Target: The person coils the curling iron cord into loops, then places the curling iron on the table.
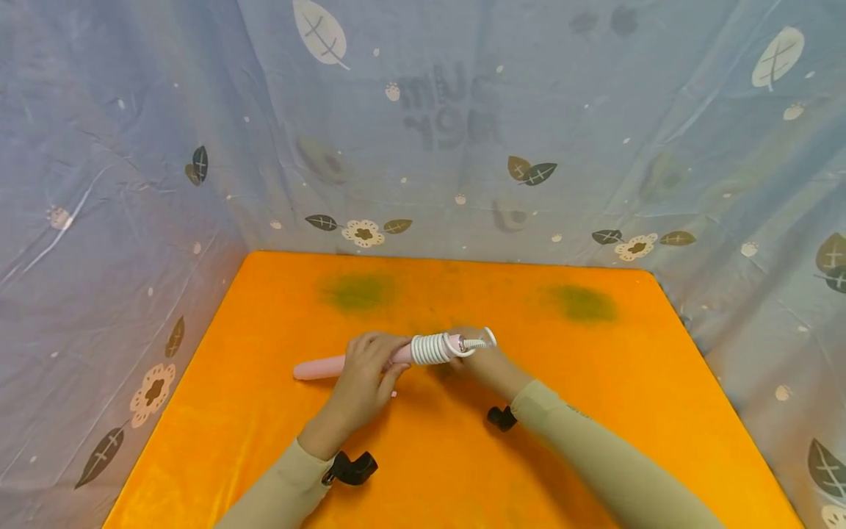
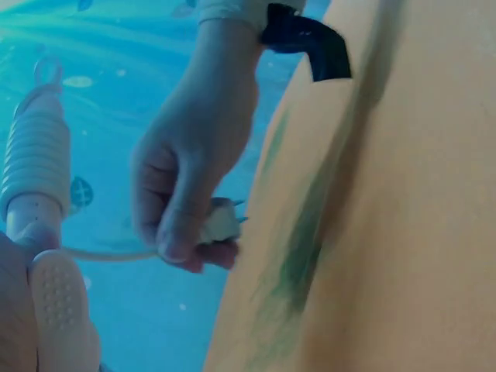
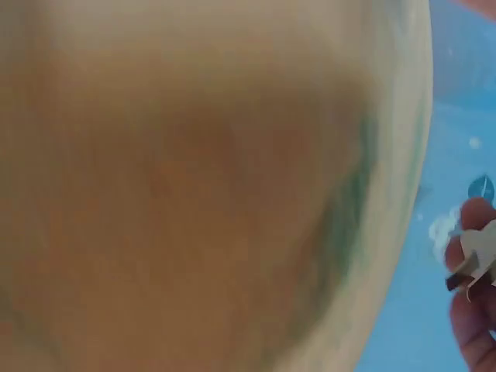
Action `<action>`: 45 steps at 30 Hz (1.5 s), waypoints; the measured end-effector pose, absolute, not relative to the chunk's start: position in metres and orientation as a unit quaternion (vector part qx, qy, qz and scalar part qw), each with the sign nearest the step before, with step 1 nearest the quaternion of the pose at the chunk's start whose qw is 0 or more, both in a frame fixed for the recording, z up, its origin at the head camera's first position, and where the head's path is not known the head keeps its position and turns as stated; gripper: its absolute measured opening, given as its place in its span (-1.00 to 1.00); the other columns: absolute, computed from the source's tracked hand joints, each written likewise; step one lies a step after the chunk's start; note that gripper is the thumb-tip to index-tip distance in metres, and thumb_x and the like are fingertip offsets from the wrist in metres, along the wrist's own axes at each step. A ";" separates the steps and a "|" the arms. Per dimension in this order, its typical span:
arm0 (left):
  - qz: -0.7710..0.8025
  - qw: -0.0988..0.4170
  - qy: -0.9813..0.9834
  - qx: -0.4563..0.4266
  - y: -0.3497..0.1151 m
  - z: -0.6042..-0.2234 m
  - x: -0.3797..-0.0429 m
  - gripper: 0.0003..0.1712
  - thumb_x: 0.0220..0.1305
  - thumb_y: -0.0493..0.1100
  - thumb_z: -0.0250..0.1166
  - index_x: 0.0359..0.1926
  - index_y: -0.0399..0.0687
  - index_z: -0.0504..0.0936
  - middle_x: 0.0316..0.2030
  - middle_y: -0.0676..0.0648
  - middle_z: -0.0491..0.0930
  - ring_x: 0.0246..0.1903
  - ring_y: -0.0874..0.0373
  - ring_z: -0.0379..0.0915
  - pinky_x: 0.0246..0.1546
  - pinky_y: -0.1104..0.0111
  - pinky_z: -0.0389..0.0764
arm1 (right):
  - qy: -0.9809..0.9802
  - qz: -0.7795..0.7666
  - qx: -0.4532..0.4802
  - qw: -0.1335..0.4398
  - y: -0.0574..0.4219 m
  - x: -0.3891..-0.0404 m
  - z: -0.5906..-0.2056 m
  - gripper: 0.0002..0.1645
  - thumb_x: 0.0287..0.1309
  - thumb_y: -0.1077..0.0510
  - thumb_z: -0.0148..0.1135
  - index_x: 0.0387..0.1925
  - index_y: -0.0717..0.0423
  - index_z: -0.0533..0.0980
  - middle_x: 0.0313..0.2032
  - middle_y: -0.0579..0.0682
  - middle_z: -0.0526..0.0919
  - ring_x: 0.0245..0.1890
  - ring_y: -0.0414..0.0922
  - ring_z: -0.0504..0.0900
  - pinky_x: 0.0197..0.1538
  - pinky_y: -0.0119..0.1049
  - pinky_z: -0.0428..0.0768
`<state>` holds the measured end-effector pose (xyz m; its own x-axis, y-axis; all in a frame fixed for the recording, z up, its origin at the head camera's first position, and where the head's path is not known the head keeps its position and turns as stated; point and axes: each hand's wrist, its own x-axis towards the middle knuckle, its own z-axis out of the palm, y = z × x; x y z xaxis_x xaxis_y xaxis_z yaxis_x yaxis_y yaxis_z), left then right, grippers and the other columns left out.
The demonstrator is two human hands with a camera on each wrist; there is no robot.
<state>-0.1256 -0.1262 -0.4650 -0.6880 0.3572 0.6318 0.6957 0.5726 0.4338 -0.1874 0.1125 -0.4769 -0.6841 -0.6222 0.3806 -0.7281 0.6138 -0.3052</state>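
My left hand (image 1: 366, 373) grips a pink curling iron (image 1: 319, 368), held nearly level above the orange cloth, its long end pointing left. White cord (image 1: 431, 349) is coiled in several turns around the other end. A dotted thumb lever (image 2: 60, 302) shows beside the left hand in the left wrist view. In that view my right hand (image 2: 198, 147) pinches the cord's white plug (image 2: 222, 221), metal prongs pointing outward. A stretch of cord runs from the plug toward the iron. The plug is partly cut off at the right edge of the right wrist view.
An orange cloth (image 1: 251, 441) with greenish patches (image 1: 360, 292) covers the table. Patterned curtains (image 1: 456, 176) stand behind it and along both sides. Black wrist mounts (image 1: 353, 469) stick out from both sleeves.
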 end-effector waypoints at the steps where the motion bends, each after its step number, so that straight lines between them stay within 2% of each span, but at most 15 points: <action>1: -0.347 0.249 -0.853 -0.300 -0.126 -0.465 -0.127 -0.55 0.23 -0.18 0.35 0.15 -0.06 0.52 -0.02 -0.03 0.58 0.01 -0.03 0.37 0.05 0.05 0.26 | -0.895 0.214 0.377 0.108 0.111 -0.185 -0.480 -0.93 0.12 0.27 0.30 -0.41 0.07 0.55 -0.49 -0.14 0.54 -0.48 -0.24 0.46 -0.32 -0.32 0.50; 2: -0.350 0.251 -0.855 -0.290 -0.126 -0.465 -0.128 -0.55 0.23 -0.18 0.36 0.14 -0.05 0.53 -0.03 -0.03 0.58 -0.01 -0.02 0.37 0.05 0.05 0.26 | -0.898 0.211 0.376 0.093 0.109 -0.181 -0.483 -0.95 0.17 0.25 0.28 -0.34 0.07 0.55 -0.45 -0.14 0.56 -0.45 -0.26 0.48 -0.29 -0.31 0.52; 4: -0.352 0.255 -0.858 -0.272 -0.126 -0.466 -0.131 -0.55 0.22 -0.18 0.37 0.13 -0.04 0.54 -0.04 -0.02 0.60 -0.02 -0.02 0.38 0.03 0.06 0.26 | -0.893 0.218 0.387 0.068 0.105 -0.172 -0.487 -0.82 0.22 0.20 0.28 -0.14 0.12 0.54 -0.33 -0.11 0.61 -0.37 -0.26 0.53 -0.23 -0.25 0.55; 5: -0.354 0.258 -0.859 -0.265 -0.126 -0.467 -0.132 -0.55 0.20 -0.19 0.38 0.12 -0.04 0.54 -0.05 -0.02 0.61 -0.03 -0.02 0.39 0.03 0.05 0.26 | -0.893 0.227 0.386 0.045 0.102 -0.168 -0.488 -0.79 0.25 0.18 0.25 -0.08 0.11 0.52 -0.31 -0.13 0.61 -0.36 -0.28 0.53 -0.24 -0.32 0.55; 7: -0.354 0.264 -0.860 -0.254 -0.127 -0.468 -0.135 -0.55 0.19 -0.18 0.40 0.11 -0.04 0.56 -0.07 -0.02 0.62 -0.04 -0.02 0.40 0.02 0.05 0.25 | -0.895 0.220 0.387 0.024 0.096 -0.159 -0.488 -0.74 0.27 0.14 0.22 -0.04 0.12 0.49 -0.39 -0.16 0.57 -0.46 -0.30 0.50 -0.35 -0.36 0.52; 11: -0.345 0.278 -0.862 -0.247 -0.128 -0.472 -0.140 -0.52 0.16 -0.16 0.42 0.12 -0.05 0.57 -0.14 -0.01 0.65 -0.07 -0.01 0.41 -0.01 0.07 0.26 | -0.895 0.242 0.375 -0.011 0.087 -0.145 -0.485 -0.75 0.29 0.08 0.22 -0.12 0.15 0.46 -0.57 -0.22 0.39 -0.61 -0.30 0.36 -0.49 -0.42 0.39; 13: -0.335 0.286 -0.864 -0.245 -0.128 -0.475 -0.143 -0.51 0.15 -0.14 0.43 0.13 -0.04 0.59 -0.17 -0.02 0.65 -0.08 -0.01 0.42 -0.02 0.07 0.26 | -0.896 0.251 0.367 -0.014 0.083 -0.140 -0.481 -0.74 0.27 0.07 0.25 -0.13 0.15 0.47 -0.58 -0.24 0.36 -0.62 -0.31 0.34 -0.51 -0.43 0.37; 19: -0.292 0.295 -0.873 -0.254 -0.130 -0.487 -0.152 -0.54 0.16 -0.14 0.42 0.11 -0.03 0.63 -0.18 -0.05 0.66 -0.12 -0.04 0.43 -0.08 0.07 0.28 | -0.900 0.261 0.350 -0.002 0.078 -0.132 -0.469 -0.69 0.21 0.12 0.29 -0.08 0.22 0.53 -0.52 -0.17 0.50 -0.62 -0.32 0.37 -0.50 -0.44 0.40; 23: -0.254 0.278 -0.886 -0.270 -0.130 -0.496 -0.154 -0.56 0.20 -0.14 0.40 0.12 -0.02 0.63 -0.20 -0.06 0.65 -0.13 -0.06 0.44 -0.10 0.06 0.30 | -0.900 0.262 0.348 0.006 0.077 -0.132 -0.461 -0.70 0.20 0.17 0.29 -0.08 0.25 0.57 -0.49 -0.11 0.58 -0.63 -0.32 0.37 -0.49 -0.45 0.41; 27: -0.229 0.256 -0.894 -0.287 -0.129 -0.503 -0.154 -0.57 0.24 -0.12 0.37 0.14 0.01 0.62 -0.21 -0.05 0.64 -0.12 -0.06 0.44 -0.08 0.04 0.31 | -0.899 0.255 0.356 0.010 0.079 -0.133 -0.452 -0.78 0.19 0.16 0.29 -0.16 0.20 0.58 -0.49 -0.14 0.57 -0.63 -0.30 0.35 -0.49 -0.43 0.39; 32: -0.209 0.239 -0.899 -0.303 -0.126 -0.509 -0.152 -0.59 0.26 -0.12 0.35 0.13 0.03 0.62 -0.21 -0.02 0.63 -0.11 -0.05 0.44 -0.04 0.04 0.32 | -0.900 0.257 0.352 0.003 0.082 -0.135 -0.441 -0.89 0.17 0.15 0.30 -0.33 0.09 0.53 -0.61 -0.21 0.40 -0.66 -0.33 0.25 -0.53 -0.45 0.29; 36: -0.195 0.216 -0.909 -0.300 -0.122 -0.513 -0.150 -0.60 0.30 -0.09 0.31 0.16 0.06 0.60 -0.20 -0.01 0.62 -0.09 -0.04 0.43 -0.01 0.06 0.30 | -0.901 0.270 0.338 -0.013 0.085 -0.138 -0.440 -0.86 0.18 0.14 0.29 -0.39 0.01 0.46 -0.67 -0.23 0.31 -0.68 -0.34 0.21 -0.55 -0.45 0.25; 40: -0.177 0.203 -0.917 -0.295 -0.120 -0.518 -0.153 -0.59 0.33 -0.06 0.28 0.18 0.07 0.59 -0.18 0.00 0.63 -0.08 -0.03 0.43 -0.01 0.07 0.31 | -0.901 0.292 0.319 -0.032 0.089 -0.145 -0.449 -0.94 0.25 0.13 0.24 -0.28 0.02 0.52 -0.64 -0.24 0.38 -0.68 -0.34 0.27 -0.55 -0.43 0.32; 45: -0.168 0.220 -0.925 -0.260 -0.125 -0.516 -0.163 -0.56 0.28 -0.09 0.33 0.18 0.05 0.60 -0.18 -0.03 0.62 -0.08 -0.05 0.43 -0.04 0.06 0.30 | -0.893 0.340 0.294 -0.027 0.093 -0.155 -0.462 -0.86 0.32 0.16 0.19 -0.10 0.02 0.56 -0.48 -0.19 0.56 -0.56 -0.32 0.43 -0.45 -0.40 0.46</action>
